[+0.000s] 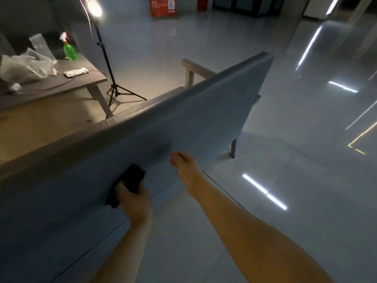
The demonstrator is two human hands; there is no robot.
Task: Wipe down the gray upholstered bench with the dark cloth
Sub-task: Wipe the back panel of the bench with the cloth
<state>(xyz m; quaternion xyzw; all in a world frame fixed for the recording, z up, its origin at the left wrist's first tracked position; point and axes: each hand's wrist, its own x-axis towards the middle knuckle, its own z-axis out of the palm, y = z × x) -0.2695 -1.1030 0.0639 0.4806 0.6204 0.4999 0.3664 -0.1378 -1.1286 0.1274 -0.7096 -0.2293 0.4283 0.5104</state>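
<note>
From the head camera, one green translucent plastic spray bottle point(70, 51) is seen on a gray low table point(81, 82) beside crumpled clear plastic bags point(24, 68); its fill cannot be told. One dark folded cloth point(133, 177) is gripped by the left hand point(133, 201) and pressed against the back panel of the gray upholstered bench point(204, 111). The right hand point(184, 166) is held out, fingers loosely relaxed, near the panel's lower edge; contact cannot be told.
</note>
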